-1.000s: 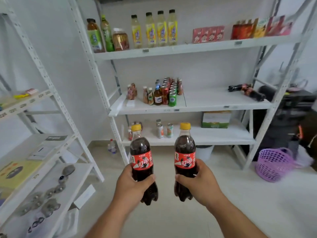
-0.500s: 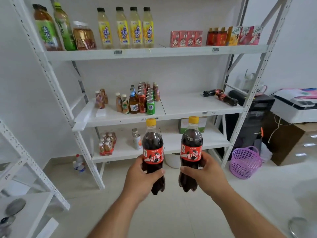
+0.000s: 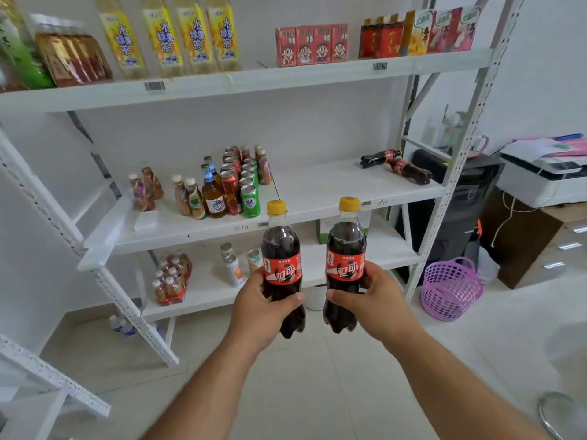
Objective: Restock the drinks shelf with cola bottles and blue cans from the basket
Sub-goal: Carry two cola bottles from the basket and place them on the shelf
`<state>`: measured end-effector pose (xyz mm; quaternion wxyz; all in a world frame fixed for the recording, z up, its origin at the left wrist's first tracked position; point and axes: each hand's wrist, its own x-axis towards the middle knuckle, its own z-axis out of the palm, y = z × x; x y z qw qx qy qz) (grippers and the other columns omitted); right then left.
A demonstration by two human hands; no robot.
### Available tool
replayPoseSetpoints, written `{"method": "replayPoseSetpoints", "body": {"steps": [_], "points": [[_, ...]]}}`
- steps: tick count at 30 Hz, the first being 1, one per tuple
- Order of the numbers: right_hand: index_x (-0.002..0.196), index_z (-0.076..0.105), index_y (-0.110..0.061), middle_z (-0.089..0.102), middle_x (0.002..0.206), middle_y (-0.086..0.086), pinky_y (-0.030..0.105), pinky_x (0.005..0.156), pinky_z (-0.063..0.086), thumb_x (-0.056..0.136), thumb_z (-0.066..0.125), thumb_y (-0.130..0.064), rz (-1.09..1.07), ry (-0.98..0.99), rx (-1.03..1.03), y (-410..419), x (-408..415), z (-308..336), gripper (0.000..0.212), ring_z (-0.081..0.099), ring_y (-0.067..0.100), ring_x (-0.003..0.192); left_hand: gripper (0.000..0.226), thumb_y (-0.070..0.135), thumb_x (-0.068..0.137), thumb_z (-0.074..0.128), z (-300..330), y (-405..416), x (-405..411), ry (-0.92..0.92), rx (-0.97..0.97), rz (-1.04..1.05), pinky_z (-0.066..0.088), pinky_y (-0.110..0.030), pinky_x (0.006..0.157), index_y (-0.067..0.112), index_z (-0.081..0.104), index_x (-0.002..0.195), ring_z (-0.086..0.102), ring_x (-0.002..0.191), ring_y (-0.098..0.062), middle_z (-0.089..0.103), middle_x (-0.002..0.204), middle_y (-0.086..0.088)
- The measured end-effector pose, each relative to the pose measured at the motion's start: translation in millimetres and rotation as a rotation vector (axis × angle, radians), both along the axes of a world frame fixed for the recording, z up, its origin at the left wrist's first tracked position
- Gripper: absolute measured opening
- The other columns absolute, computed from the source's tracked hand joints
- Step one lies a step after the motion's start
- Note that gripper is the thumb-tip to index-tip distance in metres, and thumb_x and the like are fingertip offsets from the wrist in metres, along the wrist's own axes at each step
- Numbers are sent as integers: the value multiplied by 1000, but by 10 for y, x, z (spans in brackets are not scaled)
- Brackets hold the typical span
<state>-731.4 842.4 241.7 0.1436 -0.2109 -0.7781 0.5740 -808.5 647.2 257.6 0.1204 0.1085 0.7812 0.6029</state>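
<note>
- Holding two cola bottles upright at the centre of the frame, we have one in each of our hands, side by side and slightly apart.
- Our left hand (image 3: pixel 265 304) wraps the lower body of the left cola bottle (image 3: pixel 282 268), thumb across the front just under its red label.
- Our right hand (image 3: pixel 370 301) curls round the right cola bottle (image 3: pixel 345 265) the same way, fingers behind and thumb in front.
- Both bottles carry yellow caps and dark drink up to the neck.
- Behind them stands the white shelf unit (image 3: pixel 317 192); its middle board holds a cluster of small bottles and cans (image 3: pixel 235 185) left of centre.
- Two more cola bottles (image 3: pixel 397 165) lie on their sides at the right end of that middle board.
- We see the purple basket (image 3: pixel 451 289) on the floor at the right of the frame, just beside the shelf's front right post; what lies inside it we cannot tell.
- Along the top board stand yellow-labelled tea bottles (image 3: pixel 171 36) at upper left and red drink cartons (image 3: pixel 313 44) at upper centre.
</note>
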Motion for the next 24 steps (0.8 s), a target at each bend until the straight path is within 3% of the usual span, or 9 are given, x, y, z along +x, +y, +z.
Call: {"method": "replayPoseSetpoints", "body": {"steps": [4,8,12,16,24], "points": [[116,65,-35,74,103,-9,44,69,65,72,93,-28,-1,-4,-18,563,-353,-62,53,73,20,86,44,14,81,88,-9,523,-300,-4,-31,48,48,-18,74,36,62,108,64,86,14,71,104,19],[119,63,-37,73,105,-11,49,77,65,73,93,-29,19,-16,-3,1148,-667,-37,56,73,17,89,49,17,81,89,28,1053,-571,-20,-32,81,49,-29,87,34,62,119,62,104,3,70,110,18],[124,62,-34,72,107,-12,52,83,64,75,92,-27,48,-34,-5,1628,-953,-57,58,73,18,92,51,15,81,89,-1,1527,-835,-29,-27,123,47,-19,79,31,61,121,63,102,5,71,110,17],[124,61,-33,71,108,-14,50,84,64,77,91,-25,60,-50,-30,1933,-1215,-87,56,72,16,94,53,17,79,90,-56,1845,-1086,-45,-67,148,48,-23,81,30,62,123,65,103,2,72,112,16],[114,63,-37,73,103,-11,53,81,64,71,92,-27,47,-77,-57,2254,-1985,-210,53,73,19,89,52,12,79,89,-196,2186,-1816,-45,-83,147,44,-10,75,34,61,117,65,92,15,72,107,20]]}}
